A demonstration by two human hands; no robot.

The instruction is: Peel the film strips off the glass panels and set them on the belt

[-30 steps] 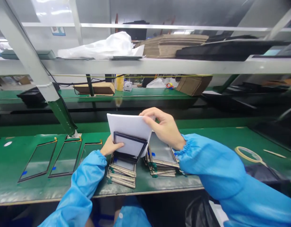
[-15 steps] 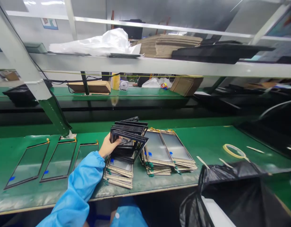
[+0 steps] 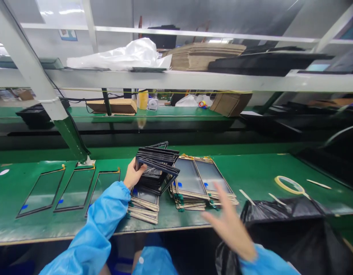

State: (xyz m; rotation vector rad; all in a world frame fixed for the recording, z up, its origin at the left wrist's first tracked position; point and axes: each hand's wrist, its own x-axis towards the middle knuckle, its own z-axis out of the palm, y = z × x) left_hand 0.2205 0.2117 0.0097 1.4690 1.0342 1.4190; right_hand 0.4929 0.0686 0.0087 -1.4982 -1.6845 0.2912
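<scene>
My left hand grips the left end of a bundle of black rectangular frames, thumb on top. The bundle is fanned unevenly above a stack of glass panels, partly covering it. My right hand, smeared by motion, has thumb and fingers apart with nothing in it. It is at the bench's front edge, just in front of two more stacks of framed glass panels, a middle stack and a right stack, both with blue tabs. Three single panels lie at the left, one being a dark-edged panel.
A roll of tape and thin pale strips lie at the right of the green bench. A black bag hangs at the front right edge. A slanted post rises behind the single panels.
My right hand has come into view from the lower right, fingers spread. My left hand keeps its hold on the black frames. The whole view has shifted slightly.
</scene>
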